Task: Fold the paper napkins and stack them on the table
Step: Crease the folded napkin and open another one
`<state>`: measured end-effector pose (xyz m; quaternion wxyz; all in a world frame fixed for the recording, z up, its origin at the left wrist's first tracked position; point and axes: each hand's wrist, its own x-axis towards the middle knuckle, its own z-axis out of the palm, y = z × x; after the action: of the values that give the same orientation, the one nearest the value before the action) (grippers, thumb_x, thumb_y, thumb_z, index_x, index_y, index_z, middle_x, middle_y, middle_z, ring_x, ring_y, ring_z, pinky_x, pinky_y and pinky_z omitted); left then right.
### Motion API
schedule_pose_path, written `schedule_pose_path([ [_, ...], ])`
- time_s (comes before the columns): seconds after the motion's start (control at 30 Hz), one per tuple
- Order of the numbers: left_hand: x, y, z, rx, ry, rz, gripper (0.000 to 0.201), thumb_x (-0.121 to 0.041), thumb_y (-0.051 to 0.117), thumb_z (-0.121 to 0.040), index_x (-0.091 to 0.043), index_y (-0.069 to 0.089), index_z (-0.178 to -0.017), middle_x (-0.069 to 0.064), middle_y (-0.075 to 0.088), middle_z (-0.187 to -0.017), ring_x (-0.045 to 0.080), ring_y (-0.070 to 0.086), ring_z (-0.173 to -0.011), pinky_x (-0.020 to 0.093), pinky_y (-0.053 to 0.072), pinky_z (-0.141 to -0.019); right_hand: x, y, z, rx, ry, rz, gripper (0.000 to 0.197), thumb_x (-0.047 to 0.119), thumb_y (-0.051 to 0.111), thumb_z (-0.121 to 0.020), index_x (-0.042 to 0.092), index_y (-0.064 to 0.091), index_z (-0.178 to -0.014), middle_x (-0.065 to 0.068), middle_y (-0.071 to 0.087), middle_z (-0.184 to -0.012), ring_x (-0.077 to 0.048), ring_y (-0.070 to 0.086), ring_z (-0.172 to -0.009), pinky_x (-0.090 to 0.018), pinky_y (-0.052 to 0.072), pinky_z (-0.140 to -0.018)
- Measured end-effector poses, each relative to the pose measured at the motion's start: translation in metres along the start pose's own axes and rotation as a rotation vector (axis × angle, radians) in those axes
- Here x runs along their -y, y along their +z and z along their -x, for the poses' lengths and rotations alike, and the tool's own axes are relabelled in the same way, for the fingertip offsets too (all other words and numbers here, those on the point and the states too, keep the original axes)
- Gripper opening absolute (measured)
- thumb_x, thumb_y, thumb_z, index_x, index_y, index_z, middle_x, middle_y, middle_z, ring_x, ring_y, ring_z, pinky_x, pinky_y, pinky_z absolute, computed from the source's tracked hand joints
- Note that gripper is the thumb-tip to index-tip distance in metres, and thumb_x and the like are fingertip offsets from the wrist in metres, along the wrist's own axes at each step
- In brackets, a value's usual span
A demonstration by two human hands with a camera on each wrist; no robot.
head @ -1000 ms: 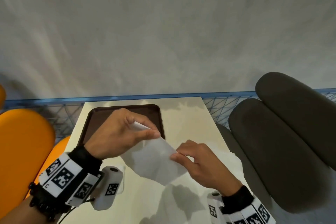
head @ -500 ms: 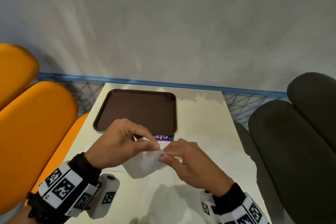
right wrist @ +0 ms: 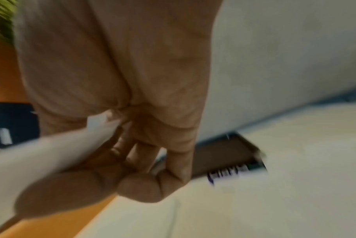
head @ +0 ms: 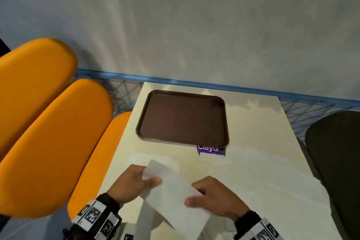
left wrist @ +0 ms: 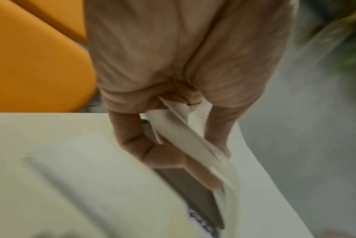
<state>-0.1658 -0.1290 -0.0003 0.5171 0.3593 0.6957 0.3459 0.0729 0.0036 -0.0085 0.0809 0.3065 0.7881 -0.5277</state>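
Observation:
A white paper napkin (head: 171, 193) hangs in the air over the near part of the cream table (head: 253, 171), stretched slantwise between both hands. My left hand (head: 136, 183) pinches its upper left end between thumb and fingers; the left wrist view shows the folded layers of the napkin (left wrist: 185, 136) pressed by the thumb. My right hand (head: 212, 198) pinches the right edge lower down, and in the right wrist view the napkin (right wrist: 51, 154) runs off to the left, blurred.
A dark brown tray (head: 183, 117) lies on the far half of the table, with a purple sticker (head: 211, 150) by its near right corner. Orange seats (head: 48, 122) stand along the left, a dark grey seat (head: 335, 158) on the right. A grey wall lies beyond.
The hands, which met at the napkin half a second ago, have drawn apart and stretched it out long. The view has tilted down and left, so the tray shows fully.

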Motion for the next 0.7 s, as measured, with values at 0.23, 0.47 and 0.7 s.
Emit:
schedule_pose_path([
  [0.23, 0.086, -0.046, -0.046, -0.224, -0.325, 0.114, 0.015, -0.019, 0.068, -0.093, -0.006, 0.075, -0.09, 0.014, 0.076, -0.088, 0.03, 0.07, -0.079, 0.039, 0.057, -0.067, -0.021, 0.049, -0.077, -0.331, 0.411, -0.524, 0.039, 0.015, 0.073, -0.087, 0.015, 0.047, -0.057, 0.0, 0.045, -0.053, -0.012, 0.038, -0.044, -0.024, 0.029, -0.048],
  [0.47, 0.103, -0.063, -0.1, -0.48, -0.308, -0.252, 0.039, -0.023, 0.069, -0.087, -0.015, 0.045, -0.057, 0.001, 0.048, -0.055, 0.021, 0.043, -0.057, 0.029, 0.031, -0.054, -0.023, 0.064, -0.141, -0.633, 0.524, -0.4, 0.041, 0.022, 0.074, -0.082, 0.02, 0.05, -0.048, 0.012, 0.05, -0.052, -0.014, 0.05, -0.061, -0.028, 0.042, -0.067],
  [0.7, 0.107, -0.06, -0.113, -0.492, -0.327, -0.364, 0.019, -0.025, 0.067, -0.089, -0.01, 0.063, -0.079, 0.002, 0.063, -0.073, 0.021, 0.059, -0.075, 0.027, 0.041, -0.062, -0.028, 0.066, -0.156, -0.685, 0.588, -0.253, 0.021, 0.031, 0.07, -0.085, 0.022, 0.062, -0.068, -0.001, 0.073, -0.088, -0.022, 0.066, -0.087, -0.03, 0.053, -0.084],
])
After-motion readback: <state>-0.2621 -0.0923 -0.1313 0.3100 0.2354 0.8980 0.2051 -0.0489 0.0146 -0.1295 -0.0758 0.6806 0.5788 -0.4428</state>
